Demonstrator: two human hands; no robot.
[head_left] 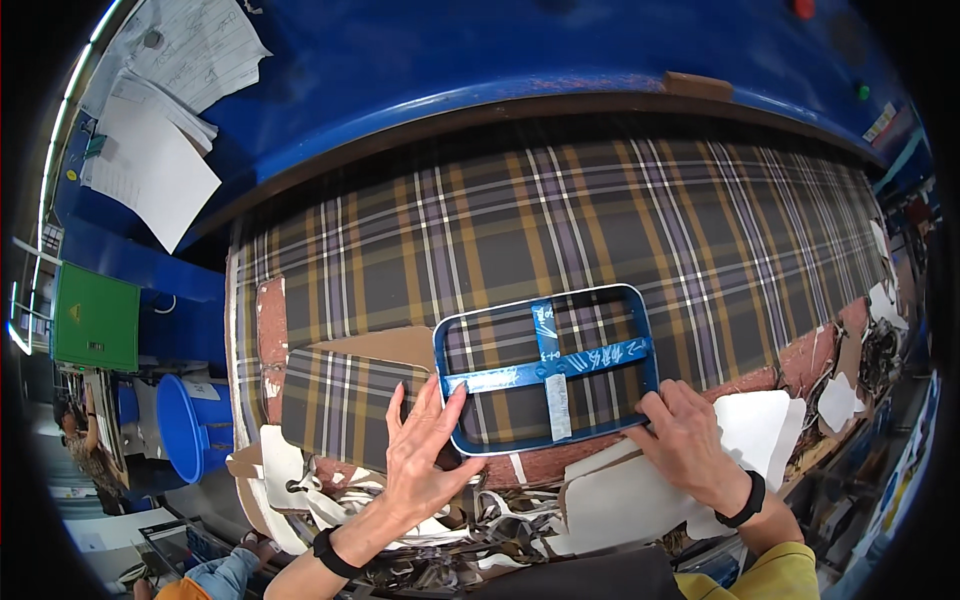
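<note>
A blue rounded-rectangular cutting die point(601, 359) with crossed straps lies on dark plaid sheet material point(390, 270). My left hand point(422, 445) is at its near left corner, index finger along the left wall and thumb by the near edge, gripping that corner. The other left fingers reach out over the plaid. At the near right corner, the curled fingers and thumb of my right hand point(685, 430) pinch the die's wall. The plaid shows through the die's openings. Left of the die, a wedge of bare brown board point(385, 346) shows beside a cut edge in the plaid.
A large blue machine point(500, 50) spans the far side, with papers point(150, 160) on its left. White and plaid offcuts point(620, 500) crowd the near edge. At left stand a blue bin point(185, 430) and a green box point(97, 315). Another person's arm point(230, 575) shows at lower left.
</note>
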